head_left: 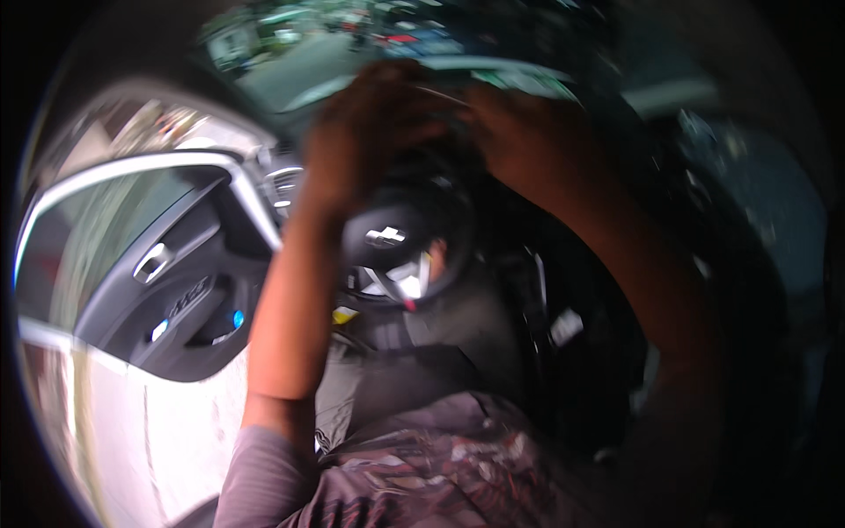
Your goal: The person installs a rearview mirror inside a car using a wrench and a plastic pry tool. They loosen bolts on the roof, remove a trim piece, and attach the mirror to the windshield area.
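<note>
Both of my arms are raised in front of the windshield (pixel 308 75), above the steering wheel (pixel 385 231). My left hand (pixel 374 123) is dark and smeared by motion, its fingers bent toward the right. Facing it, my right hand (pixel 519 128) is blurred too, with its fingers turned left. A thin pale line (pixel 440 94) runs between the two hands; what it belongs to I cannot make out. Whether either hand grips anything is not clear in the shadow and blur.
On the left the car door (pixel 172 273) stands open, with a pale ground (pixel 176 431) beyond it. An air vent (pixel 283 187) sits beside the wheel. My lap (pixel 422 378) is below the wheel. A small white item (pixel 566 326) lies to the right.
</note>
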Action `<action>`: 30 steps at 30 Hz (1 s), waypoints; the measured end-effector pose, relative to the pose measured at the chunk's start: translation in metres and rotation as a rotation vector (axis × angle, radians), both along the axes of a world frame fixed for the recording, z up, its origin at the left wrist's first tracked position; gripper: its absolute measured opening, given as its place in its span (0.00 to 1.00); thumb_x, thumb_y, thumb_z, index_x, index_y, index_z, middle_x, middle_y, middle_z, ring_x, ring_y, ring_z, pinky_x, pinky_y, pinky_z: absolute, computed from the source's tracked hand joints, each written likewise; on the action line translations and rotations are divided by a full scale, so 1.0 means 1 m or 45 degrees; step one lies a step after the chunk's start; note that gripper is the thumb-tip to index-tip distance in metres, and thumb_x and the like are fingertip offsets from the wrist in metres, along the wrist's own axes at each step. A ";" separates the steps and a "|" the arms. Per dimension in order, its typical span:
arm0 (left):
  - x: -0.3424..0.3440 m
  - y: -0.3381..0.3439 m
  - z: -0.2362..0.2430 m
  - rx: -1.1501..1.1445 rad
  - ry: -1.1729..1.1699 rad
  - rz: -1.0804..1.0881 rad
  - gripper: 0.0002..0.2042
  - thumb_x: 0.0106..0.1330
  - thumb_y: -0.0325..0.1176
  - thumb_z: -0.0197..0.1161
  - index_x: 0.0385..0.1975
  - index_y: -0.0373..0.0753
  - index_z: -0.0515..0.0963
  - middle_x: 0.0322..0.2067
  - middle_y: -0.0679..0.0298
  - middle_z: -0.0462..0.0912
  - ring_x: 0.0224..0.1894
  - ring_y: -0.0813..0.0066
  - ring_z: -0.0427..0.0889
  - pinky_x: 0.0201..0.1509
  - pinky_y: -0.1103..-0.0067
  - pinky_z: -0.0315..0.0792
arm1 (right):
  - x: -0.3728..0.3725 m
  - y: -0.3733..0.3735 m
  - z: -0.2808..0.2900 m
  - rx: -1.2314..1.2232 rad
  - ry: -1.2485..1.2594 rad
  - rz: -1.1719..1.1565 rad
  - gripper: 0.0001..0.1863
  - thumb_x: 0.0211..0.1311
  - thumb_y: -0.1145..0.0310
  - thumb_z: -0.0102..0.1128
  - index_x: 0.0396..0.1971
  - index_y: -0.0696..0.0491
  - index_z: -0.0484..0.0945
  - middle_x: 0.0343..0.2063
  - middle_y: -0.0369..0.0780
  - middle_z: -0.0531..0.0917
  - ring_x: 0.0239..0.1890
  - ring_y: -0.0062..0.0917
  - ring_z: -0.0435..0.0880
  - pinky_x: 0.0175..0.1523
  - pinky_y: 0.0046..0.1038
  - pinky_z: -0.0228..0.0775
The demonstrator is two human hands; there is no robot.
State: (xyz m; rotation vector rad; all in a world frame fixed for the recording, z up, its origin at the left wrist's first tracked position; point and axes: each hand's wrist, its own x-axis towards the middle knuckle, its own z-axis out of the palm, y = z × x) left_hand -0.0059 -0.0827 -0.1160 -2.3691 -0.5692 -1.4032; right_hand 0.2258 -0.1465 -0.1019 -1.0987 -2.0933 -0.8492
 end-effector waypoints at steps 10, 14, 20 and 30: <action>0.098 -0.048 -0.093 -1.902 -0.195 -0.819 0.18 0.77 0.28 0.57 0.63 0.27 0.74 0.53 0.50 0.85 0.54 0.59 0.87 0.59 0.68 0.84 | 0.100 -0.098 -0.080 -0.787 0.872 -0.050 0.11 0.62 0.68 0.72 0.39 0.56 0.82 0.19 0.41 0.82 0.23 0.33 0.85 0.34 0.35 0.77; 0.176 -0.090 -0.108 -2.491 -0.198 -0.972 0.20 0.78 0.31 0.56 0.64 0.25 0.72 0.54 0.48 0.84 0.53 0.57 0.88 0.59 0.63 0.84 | 0.131 -0.120 -0.119 -0.784 0.863 0.041 0.14 0.60 0.70 0.74 0.43 0.57 0.83 0.26 0.40 0.84 0.30 0.28 0.86 0.38 0.31 0.77; 0.237 -0.088 -0.128 -2.864 -0.017 -1.147 0.19 0.77 0.30 0.57 0.63 0.27 0.73 0.52 0.50 0.84 0.53 0.58 0.87 0.61 0.63 0.83 | 0.181 -0.143 -0.150 -1.052 1.177 -0.095 0.06 0.62 0.74 0.72 0.37 0.57 0.84 0.27 0.35 0.85 0.29 0.16 0.81 0.36 0.24 0.73; 0.153 -0.071 -0.147 -2.584 0.317 -0.694 0.29 0.74 0.30 0.62 0.72 0.29 0.65 0.59 0.47 0.80 0.59 0.59 0.86 0.59 0.70 0.83 | 0.346 -0.259 -0.386 -1.380 1.437 -1.428 0.11 0.55 0.67 0.78 0.32 0.56 0.85 0.34 0.48 0.89 0.41 0.40 0.90 0.50 0.39 0.79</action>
